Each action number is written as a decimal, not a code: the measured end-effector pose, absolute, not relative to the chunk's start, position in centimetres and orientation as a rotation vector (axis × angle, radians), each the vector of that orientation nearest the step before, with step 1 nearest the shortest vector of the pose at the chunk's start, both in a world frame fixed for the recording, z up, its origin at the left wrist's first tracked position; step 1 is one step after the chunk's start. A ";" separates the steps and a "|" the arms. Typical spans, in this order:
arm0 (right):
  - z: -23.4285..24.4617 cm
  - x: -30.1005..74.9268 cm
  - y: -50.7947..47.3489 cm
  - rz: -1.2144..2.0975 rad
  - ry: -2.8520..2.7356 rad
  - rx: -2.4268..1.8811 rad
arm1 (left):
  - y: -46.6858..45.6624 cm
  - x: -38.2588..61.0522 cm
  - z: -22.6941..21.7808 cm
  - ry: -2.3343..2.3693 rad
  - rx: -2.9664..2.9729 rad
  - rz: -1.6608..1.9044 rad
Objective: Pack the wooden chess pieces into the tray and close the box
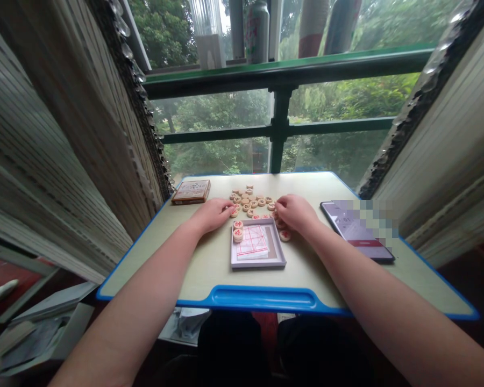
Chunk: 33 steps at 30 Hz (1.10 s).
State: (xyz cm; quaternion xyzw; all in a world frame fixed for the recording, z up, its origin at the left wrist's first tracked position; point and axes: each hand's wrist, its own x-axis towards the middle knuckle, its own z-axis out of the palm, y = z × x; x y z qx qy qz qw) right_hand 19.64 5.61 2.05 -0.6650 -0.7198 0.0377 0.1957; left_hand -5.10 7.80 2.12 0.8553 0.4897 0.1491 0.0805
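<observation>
- The shallow box [258,264] sits open on the counter [201,263], near its middle.
- Inside it, a folded paper sheet [252,242] with red grid lines covers much of the bottom.
- Two red-marked discs [237,233] show in its left part, one behind the other; the nearer looks stacked.
- The loose game pieces [246,207], round and wooden, spread over the counter beyond the box; a red-marked one lies just outside its right wall.
- The left hand [213,215] has its fingertips at a piece on the pile's left edge; I cannot tell whether they grip it.
- The right hand [296,211] curls its fingers over pieces on the right; whether they are clamped is hidden.
- A flat brown box [191,192] lies at the far left; its inside is out of sight.
- A phone [358,234] lies to the right.
</observation>
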 end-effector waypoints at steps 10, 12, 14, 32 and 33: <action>3.1 20.1 5.3 0.174 -1.887 -2.041 | 8.0 -5.1 2.0 1.480 2.592 0.453; 3.1 20.5 5.4 0.132 -1.860 -2.040 | 8.1 -5.1 1.8 1.470 2.591 0.468; 2.8 20.8 5.7 0.093 -1.824 -2.049 | 8.2 -5.1 1.7 1.464 2.592 0.472; 2.4 20.4 6.1 0.408 -1.773 -1.884 | 8.0 -5.2 1.8 1.519 2.584 0.446; 2.4 20.4 6.2 0.432 -1.766 -1.874 | 7.9 -5.2 1.8 1.508 2.588 0.451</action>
